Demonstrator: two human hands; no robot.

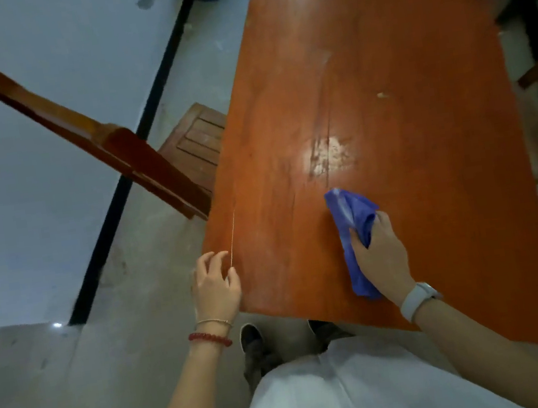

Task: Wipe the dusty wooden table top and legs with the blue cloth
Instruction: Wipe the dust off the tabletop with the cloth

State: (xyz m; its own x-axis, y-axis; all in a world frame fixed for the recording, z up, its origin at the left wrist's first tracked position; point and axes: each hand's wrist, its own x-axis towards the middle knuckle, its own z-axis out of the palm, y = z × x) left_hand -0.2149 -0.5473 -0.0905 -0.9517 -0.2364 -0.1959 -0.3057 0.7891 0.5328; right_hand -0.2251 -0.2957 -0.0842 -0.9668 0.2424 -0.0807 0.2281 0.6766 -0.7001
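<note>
Blue cloth (353, 226) is bunched in my right hand (380, 257), fingers clamped round its middle. One end fans out ahead of my fingertips flat on the table (379, 67); the other tail trails back under my palm toward the near edge. So the cloth's long axis runs roughly along the table's length, away from me.

It sits on the near part of the top, right of centre. Just beyond its leading end is a pale scuffed patch (330, 157) beside a long crack in the wood. Looks like dust or worn finish, can't tell which. That patch lies straight ahead of the right hand, so I'd guess the next stroke is a push forward along the cloth's own axis. Right hand is clearly the nearer one.

Left hand (215, 287) is loose and empty, fingers curled, hovering at the left edge of the table near the corner. Can't tell if the fingertips touch the wood. A thin light line runs up the top from near that hand; scratch or thread, unclear.

Far end of the top shows glare and a few pale specks, so most of the surface looks not yet wiped. Legs are out of view. A wooden chair (164, 156) stands against the left side and could get in the way when I go for that side.
</note>
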